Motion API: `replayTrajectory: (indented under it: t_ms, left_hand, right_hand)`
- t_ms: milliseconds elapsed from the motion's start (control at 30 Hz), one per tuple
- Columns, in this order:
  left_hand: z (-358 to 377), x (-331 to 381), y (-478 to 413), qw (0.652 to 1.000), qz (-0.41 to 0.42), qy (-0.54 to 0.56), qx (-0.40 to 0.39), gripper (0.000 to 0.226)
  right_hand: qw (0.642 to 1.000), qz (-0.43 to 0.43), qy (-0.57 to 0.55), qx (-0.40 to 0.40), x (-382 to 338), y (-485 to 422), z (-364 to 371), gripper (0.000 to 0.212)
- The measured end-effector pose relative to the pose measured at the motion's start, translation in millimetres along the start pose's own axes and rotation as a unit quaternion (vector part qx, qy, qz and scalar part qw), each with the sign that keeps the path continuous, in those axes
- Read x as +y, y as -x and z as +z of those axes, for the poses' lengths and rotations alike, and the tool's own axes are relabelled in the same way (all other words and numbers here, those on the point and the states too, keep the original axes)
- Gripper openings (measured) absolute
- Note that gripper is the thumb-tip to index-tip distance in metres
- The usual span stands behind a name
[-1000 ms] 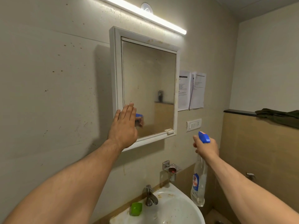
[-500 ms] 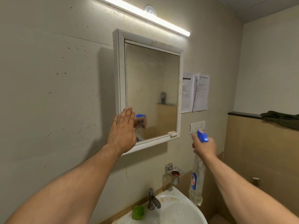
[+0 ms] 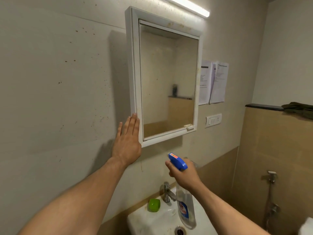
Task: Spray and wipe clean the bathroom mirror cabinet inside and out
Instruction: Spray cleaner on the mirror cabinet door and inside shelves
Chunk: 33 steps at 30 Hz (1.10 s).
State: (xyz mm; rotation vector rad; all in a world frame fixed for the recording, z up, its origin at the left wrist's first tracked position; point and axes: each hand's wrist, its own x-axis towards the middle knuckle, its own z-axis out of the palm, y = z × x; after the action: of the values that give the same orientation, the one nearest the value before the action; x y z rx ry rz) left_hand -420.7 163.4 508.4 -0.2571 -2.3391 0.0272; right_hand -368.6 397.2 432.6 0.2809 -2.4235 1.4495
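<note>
White mirror cabinet (image 3: 133, 65): flat left hand (image 3: 127, 141) now off glass (image 3: 169, 78), at frame's left edge; right hand (image 3: 186, 177), gripping spray bottle (image 3: 185, 209), now lower centre.

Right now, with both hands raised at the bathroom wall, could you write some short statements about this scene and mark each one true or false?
1. The left hand has straight fingers at the lower left corner of the white-framed mirror cabinet. True.
2. The right hand holds a folded cloth. False: it grips a clear plastic spray bottle at its blue trigger head.
3. The cabinet's mirror door stands wide open. False: the door sits shut in its frame.
4. A small green object sits on the white ceramic basin, left of the metal tap. True.
</note>
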Motion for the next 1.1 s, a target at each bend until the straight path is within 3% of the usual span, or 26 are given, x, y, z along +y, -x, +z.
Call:
replayTrajectory:
  t_ms: [233, 500, 700, 833, 967, 1100]
  left_hand:
    - [11.3, -17.1, 29.7, 0.999, -0.005, -0.015, -0.038, 0.09]
    - [8.7, 20.0, 23.9, 0.998, 0.041, -0.001, -0.056, 0.085]
    - [19.5, 78.5, 4.2, 0.994, 0.09, 0.031, -0.058, 0.079]
    - [32.4, 123.6, -18.2, 0.984, 0.137, 0.042, -0.105, 0.075]
    - [50.5, 174.1, -61.5, 0.974, 0.186, -0.016, -0.125, 0.063]
    - [70.0, 223.0, -109.7, 0.976, 0.175, -0.048, -0.12, 0.049]
  right_hand:
    - [0.994, 0.033, -0.089, 0.045, 11.0, 16.8, 16.4, 0.012]
    - [0.985, 0.046, -0.069, 0.15, 20.1, 23.9, -9.9, 0.032]
    - [0.974, 0.046, -0.081, 0.205, 40.3, 18.2, -44.4, 0.025]
    - [0.974, 0.044, -0.085, 0.206, 56.3, 10.7, -67.8, 0.024]
    - [0.975, 0.031, -0.086, 0.2, 72.4, -3.7, -91.4, 0.023]
    - [0.979, 0.018, -0.093, 0.181, 87.6, -36.7, -116.7, 0.03]
